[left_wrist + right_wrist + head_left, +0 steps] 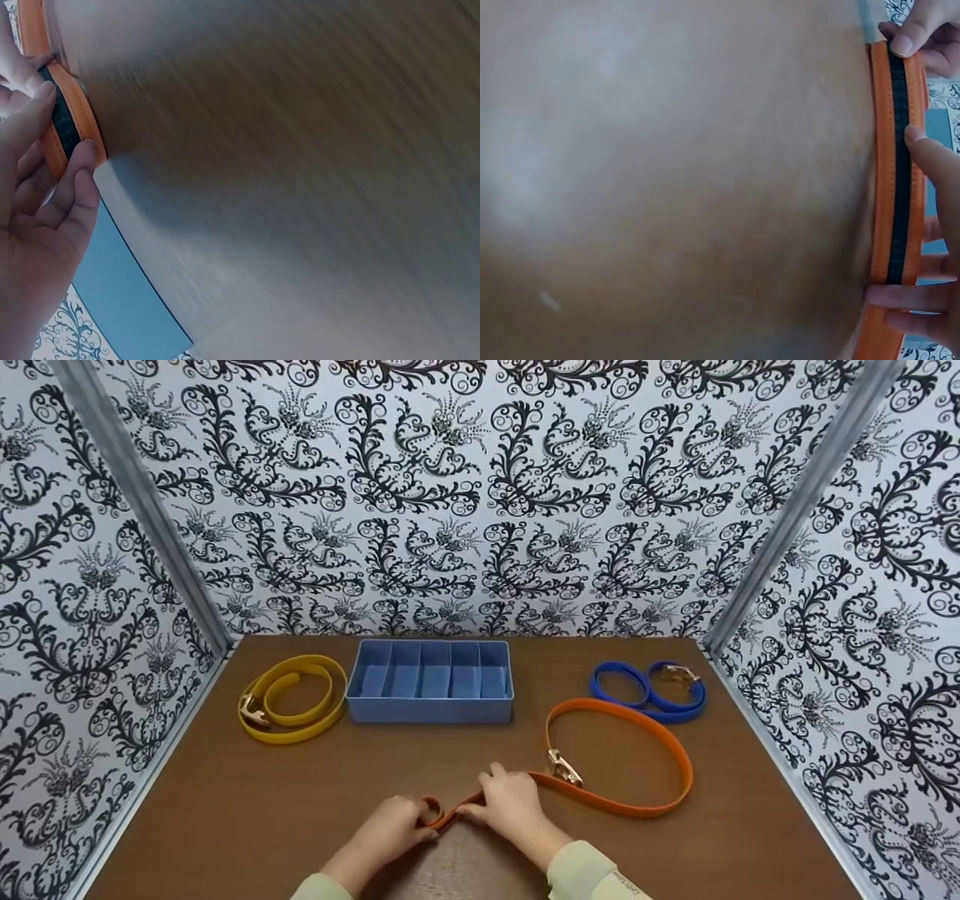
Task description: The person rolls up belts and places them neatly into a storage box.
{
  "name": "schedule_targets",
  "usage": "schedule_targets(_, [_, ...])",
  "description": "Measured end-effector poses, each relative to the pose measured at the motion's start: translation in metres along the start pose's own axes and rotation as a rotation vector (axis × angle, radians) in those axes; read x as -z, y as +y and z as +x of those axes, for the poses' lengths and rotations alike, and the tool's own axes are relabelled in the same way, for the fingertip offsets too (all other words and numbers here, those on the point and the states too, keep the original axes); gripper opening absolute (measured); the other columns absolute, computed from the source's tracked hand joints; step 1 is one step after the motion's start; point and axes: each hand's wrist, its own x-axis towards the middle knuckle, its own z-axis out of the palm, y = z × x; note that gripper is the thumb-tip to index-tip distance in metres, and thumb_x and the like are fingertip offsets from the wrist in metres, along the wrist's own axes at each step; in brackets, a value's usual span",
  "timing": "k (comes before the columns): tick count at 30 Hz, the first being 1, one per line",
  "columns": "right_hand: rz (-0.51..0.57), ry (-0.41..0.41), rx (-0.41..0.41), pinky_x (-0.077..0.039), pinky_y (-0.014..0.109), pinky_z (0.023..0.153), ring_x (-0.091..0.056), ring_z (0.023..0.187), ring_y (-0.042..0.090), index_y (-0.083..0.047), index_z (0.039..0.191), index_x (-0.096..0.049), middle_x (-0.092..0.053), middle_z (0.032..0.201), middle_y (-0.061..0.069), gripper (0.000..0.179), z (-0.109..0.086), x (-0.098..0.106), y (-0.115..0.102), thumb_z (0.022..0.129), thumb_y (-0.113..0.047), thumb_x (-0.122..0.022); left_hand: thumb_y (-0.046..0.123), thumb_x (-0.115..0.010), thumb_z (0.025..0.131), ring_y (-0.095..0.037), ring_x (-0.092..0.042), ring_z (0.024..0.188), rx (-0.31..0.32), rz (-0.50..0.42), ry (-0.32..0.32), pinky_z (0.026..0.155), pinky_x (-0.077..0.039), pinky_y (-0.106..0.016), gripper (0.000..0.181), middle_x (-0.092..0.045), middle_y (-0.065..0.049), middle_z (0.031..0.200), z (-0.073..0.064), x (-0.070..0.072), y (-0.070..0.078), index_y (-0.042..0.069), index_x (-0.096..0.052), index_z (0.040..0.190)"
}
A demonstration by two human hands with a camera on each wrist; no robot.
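Observation:
An orange belt (652, 811) with a gold buckle (564, 769) lies in a wide loop on the right of the table. My left hand (394, 829) pinches the belt's free end, which curls into a small roll at the fingertips. Further along the same strap, my right hand (514, 802) holds it between thumb and fingers. A dark ribbed strip (900, 180) runs down the belt's inner face in the right wrist view. Both hands are close together near the front of the table, and the left wrist view shows the thumb against the folded strap (84, 116).
A blue tray (431, 710) with several compartments stands at the back. Left of it lies a coiled yellow belt (281, 736) with a gold buckle. A blue belt (679, 712), looped twice, lies at the back right behind the orange one. Patterned walls (465, 510) enclose the brown table (300, 787).

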Motion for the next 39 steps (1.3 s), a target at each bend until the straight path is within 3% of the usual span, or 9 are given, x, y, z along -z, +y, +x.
schedule_targets(3, [-0.036,0.044,0.03,-0.047,0.037,0.057,-0.057,0.062,0.023,-0.015,0.088,-0.068,-0.055,0.086,0.004,0.06,0.001,-0.001,0.002,0.074,-0.073,-0.062,0.02,-0.078,0.081,-0.008,-0.061,0.071,-0.019,0.008,0.004,0.063,-0.051,-0.029,0.007,-0.067,0.011,0.077,0.002,-0.003,0.002,0.015,-0.074,0.081])
schedule_targets(7, [-0.078,0.141,0.129,-0.047,0.037,0.063,-0.057,0.071,0.021,-0.017,0.091,-0.069,-0.056,0.085,0.002,0.055,0.003,-0.003,0.006,0.076,-0.07,-0.064,0.019,-0.078,0.082,-0.008,-0.062,0.072,-0.046,0.015,-0.015,0.064,-0.052,-0.029,0.006,-0.068,0.009,0.078,0.007,-0.003,0.004,0.014,-0.074,0.081])
schedule_targets(14, [0.007,0.416,0.516,-0.045,0.037,0.081,-0.058,0.087,0.016,-0.022,0.102,-0.073,-0.063,0.096,-0.003,0.03,0.015,0.001,0.01,0.077,-0.037,-0.079,0.018,-0.08,0.079,-0.004,-0.056,0.065,-0.106,0.06,-0.039,0.06,-0.047,-0.025,0.012,-0.062,0.012,0.07,0.019,0.0,0.004,0.014,-0.07,0.073])
schedule_targets(17, [0.068,0.462,0.677,-0.045,0.035,0.083,-0.058,0.089,0.016,-0.02,0.093,-0.074,-0.063,0.096,-0.002,0.011,0.019,0.003,0.008,0.083,-0.022,-0.071,0.017,-0.081,0.076,-0.003,-0.054,0.063,-0.153,0.068,-0.017,0.059,-0.045,-0.023,0.015,-0.062,0.011,0.069,0.023,0.002,0.002,0.012,-0.069,0.07])
schedule_targets(20, [0.065,0.453,0.765,-0.045,0.031,0.081,-0.057,0.087,0.015,-0.019,0.087,-0.075,-0.062,0.094,-0.003,0.012,0.022,0.004,0.006,0.087,-0.018,-0.063,0.016,-0.082,0.075,-0.004,-0.055,0.063,-0.19,0.088,-0.006,0.06,-0.046,-0.023,0.014,-0.064,0.009,0.069,0.028,0.005,-0.001,0.01,-0.07,0.071])
schedule_targets(24, [0.033,0.404,0.782,-0.042,0.026,0.073,-0.055,0.083,0.012,-0.02,0.084,-0.075,-0.064,0.091,-0.008,0.015,0.025,0.004,0.003,0.088,-0.018,-0.06,0.016,-0.082,0.075,-0.006,-0.06,0.065,-0.209,0.131,-0.016,0.062,-0.048,-0.024,0.011,-0.068,0.008,0.071,0.035,0.011,-0.007,0.01,-0.074,0.073])
schedule_targets(30, [-0.004,0.331,0.702,-0.04,0.024,0.072,-0.053,0.082,0.01,-0.02,0.084,-0.073,-0.065,0.083,-0.012,0.012,0.028,0.0,0.001,0.085,-0.013,-0.064,0.017,-0.082,0.076,-0.008,-0.061,0.068,-0.185,0.169,0.031,0.062,-0.049,-0.026,0.009,-0.068,0.007,0.075,0.04,0.013,-0.013,0.011,-0.075,0.077])
schedule_targets(35, [-0.011,0.31,0.662,-0.04,0.024,0.071,-0.053,0.082,0.011,-0.018,0.083,-0.071,-0.064,0.08,-0.009,0.009,0.029,-0.002,0.0,0.083,-0.011,-0.067,0.009,-0.082,0.075,-0.014,-0.06,0.079,-0.096,-0.035,0.124,0.069,-0.05,-0.03,0.009,-0.064,0.004,0.084,0.037,0.011,-0.015,0.011,-0.074,0.079])
schedule_targets(39, [-0.023,0.298,0.621,-0.04,0.025,0.07,-0.053,0.081,0.012,-0.018,0.082,-0.07,-0.065,0.08,-0.007,0.011,0.029,-0.002,0.001,0.081,-0.007,-0.069,0.003,-0.079,0.077,-0.026,-0.061,0.088,0.122,-0.272,0.219,0.073,-0.051,-0.036,0.023,-0.06,-0.01,0.097,0.039,0.008,-0.011,-0.001,-0.07,0.097])
